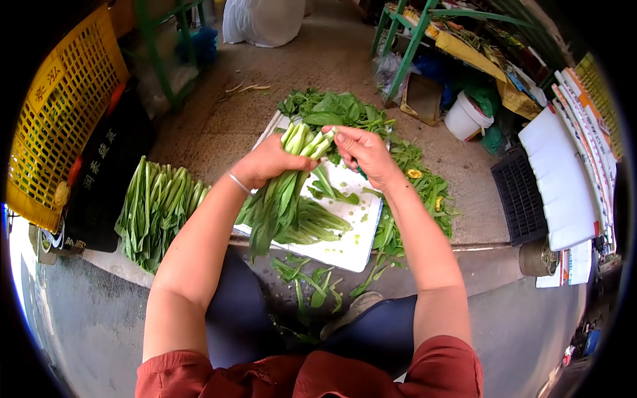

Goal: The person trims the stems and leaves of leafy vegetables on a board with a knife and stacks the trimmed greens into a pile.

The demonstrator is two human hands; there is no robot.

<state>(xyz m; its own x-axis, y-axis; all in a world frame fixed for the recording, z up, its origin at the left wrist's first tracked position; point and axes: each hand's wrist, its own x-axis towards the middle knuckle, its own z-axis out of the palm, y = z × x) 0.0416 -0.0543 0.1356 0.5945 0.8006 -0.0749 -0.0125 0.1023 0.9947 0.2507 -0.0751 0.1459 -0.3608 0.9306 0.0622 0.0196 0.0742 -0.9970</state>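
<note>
My left hand (275,161) is wrapped round a bunch of leafy green stalks (282,196), its pale cut ends up and its leaves hanging down to the left. At those stalk ends, my right hand (365,154) has its fingers pressed together; a small dark green thing shows under its palm, too hidden to name. Below both hands lies a white board (355,255) with more stalks and small green bits on it. Loose leaves (342,106) are heaped behind and to the right of the board. A row of bundled greens (156,209) lies at the left.
A yellow crate (56,99) and a black crate (109,179) stand at the left. On the right are a white bucket (468,118), a black basket (519,199) and white foam boxes (557,172). Green metal stands (411,53) are at the back. Scraps (312,282) lie near my feet.
</note>
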